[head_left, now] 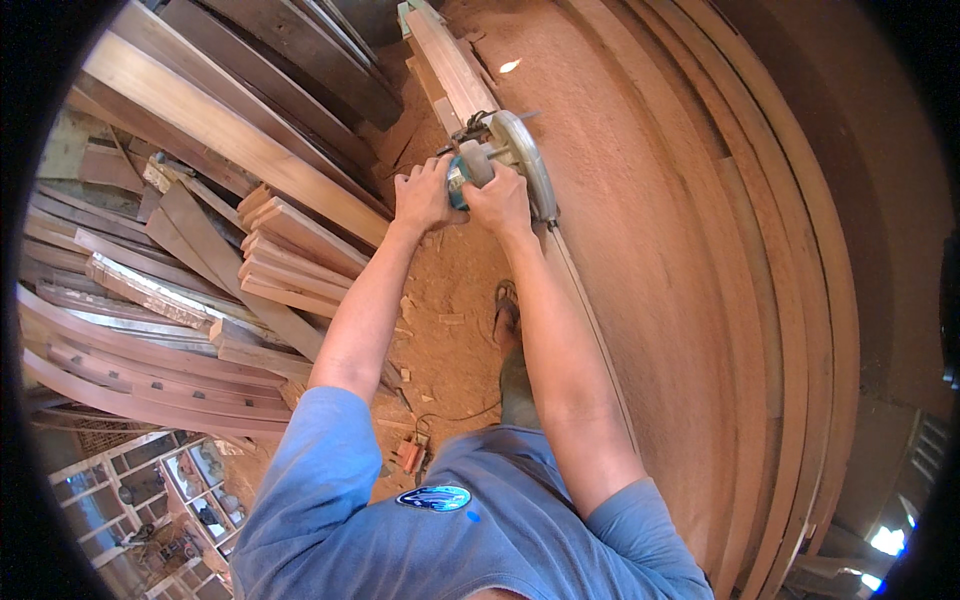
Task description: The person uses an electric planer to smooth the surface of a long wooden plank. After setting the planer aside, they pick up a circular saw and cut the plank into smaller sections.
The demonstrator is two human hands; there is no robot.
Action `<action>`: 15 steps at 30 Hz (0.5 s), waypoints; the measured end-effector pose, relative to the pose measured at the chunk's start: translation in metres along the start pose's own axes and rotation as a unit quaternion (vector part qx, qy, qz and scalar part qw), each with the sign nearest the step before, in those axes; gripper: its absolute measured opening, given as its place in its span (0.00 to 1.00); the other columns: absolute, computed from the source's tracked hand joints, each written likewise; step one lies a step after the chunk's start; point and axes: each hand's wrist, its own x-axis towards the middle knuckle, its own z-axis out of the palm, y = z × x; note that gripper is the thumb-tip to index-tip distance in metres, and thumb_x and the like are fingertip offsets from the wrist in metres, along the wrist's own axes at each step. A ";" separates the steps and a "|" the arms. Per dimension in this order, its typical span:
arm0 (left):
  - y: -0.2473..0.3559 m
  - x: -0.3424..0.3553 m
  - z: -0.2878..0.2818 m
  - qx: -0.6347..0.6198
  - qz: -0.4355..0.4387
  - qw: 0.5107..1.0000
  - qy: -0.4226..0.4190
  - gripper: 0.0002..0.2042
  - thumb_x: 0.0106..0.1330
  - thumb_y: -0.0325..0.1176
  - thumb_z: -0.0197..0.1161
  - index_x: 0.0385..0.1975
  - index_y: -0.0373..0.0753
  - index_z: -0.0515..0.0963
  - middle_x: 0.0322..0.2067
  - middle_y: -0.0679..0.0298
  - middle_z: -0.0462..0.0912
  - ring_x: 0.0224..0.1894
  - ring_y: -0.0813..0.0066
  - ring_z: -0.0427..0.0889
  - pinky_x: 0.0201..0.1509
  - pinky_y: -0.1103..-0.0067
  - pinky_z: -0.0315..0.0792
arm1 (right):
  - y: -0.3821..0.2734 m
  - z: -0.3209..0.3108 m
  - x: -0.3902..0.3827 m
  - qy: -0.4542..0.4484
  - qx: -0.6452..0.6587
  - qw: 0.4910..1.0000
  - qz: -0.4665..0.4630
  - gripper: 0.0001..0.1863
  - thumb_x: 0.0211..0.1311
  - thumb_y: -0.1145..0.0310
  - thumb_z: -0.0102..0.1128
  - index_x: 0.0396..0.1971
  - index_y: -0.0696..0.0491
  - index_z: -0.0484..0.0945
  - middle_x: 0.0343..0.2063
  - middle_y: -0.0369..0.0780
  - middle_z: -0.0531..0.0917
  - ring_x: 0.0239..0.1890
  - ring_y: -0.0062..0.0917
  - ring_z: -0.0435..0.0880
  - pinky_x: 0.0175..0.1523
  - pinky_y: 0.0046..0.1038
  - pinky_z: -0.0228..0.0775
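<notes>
Both my hands are on a circular saw with a teal motor housing and a pale rounded blade guard. My right hand is wrapped round its rear handle. My left hand grips the teal motor end on the left side. The saw sits at the left edge of a wide, dust-covered brown wood slab. A thin dark line runs along that edge from the saw back toward me. Beyond the saw, a long pale wood strip extends away. The blade itself is mostly hidden by the guard.
Long planks lean at the left, beside a stack of short boards and curved timbers. An orange object with a cord lies on the sawdust-covered floor. My sandalled foot stands beside the slab.
</notes>
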 end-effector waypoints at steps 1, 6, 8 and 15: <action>0.001 -0.001 -0.001 0.003 -0.003 1.000 -0.005 0.56 0.32 0.49 0.83 0.70 0.49 0.66 0.58 0.60 0.78 0.60 0.56 0.78 0.59 0.56 0.69 | 0.000 0.000 -0.001 0.001 0.000 1.000 0.000 0.20 0.53 0.58 0.67 0.38 0.59 0.84 0.36 0.58 0.86 0.45 0.54 0.86 0.52 0.48 0.78; 0.002 -0.001 -0.008 0.002 -0.007 1.000 -0.011 0.56 0.33 0.50 0.83 0.71 0.50 0.65 0.59 0.61 0.78 0.61 0.57 0.78 0.60 0.56 0.69 | -0.009 -0.004 -0.002 0.003 0.002 1.000 0.002 0.20 0.53 0.57 0.68 0.38 0.59 0.84 0.37 0.58 0.86 0.45 0.54 0.86 0.52 0.48 0.79; -0.004 -0.003 -0.003 0.007 -0.005 1.000 -0.001 0.56 0.33 0.50 0.83 0.70 0.50 0.65 0.59 0.61 0.78 0.61 0.57 0.78 0.60 0.56 0.69 | -0.013 -0.003 -0.006 0.001 0.009 1.000 0.007 0.20 0.52 0.58 0.68 0.38 0.59 0.84 0.37 0.59 0.86 0.45 0.53 0.86 0.51 0.48 0.79; -0.002 -0.004 -0.007 0.007 -0.003 1.000 -0.003 0.56 0.32 0.51 0.83 0.70 0.51 0.66 0.60 0.62 0.77 0.61 0.57 0.78 0.60 0.58 0.68 | -0.013 -0.002 -0.008 0.019 0.006 1.000 -0.004 0.20 0.52 0.58 0.69 0.37 0.60 0.84 0.36 0.60 0.86 0.45 0.54 0.86 0.51 0.48 0.79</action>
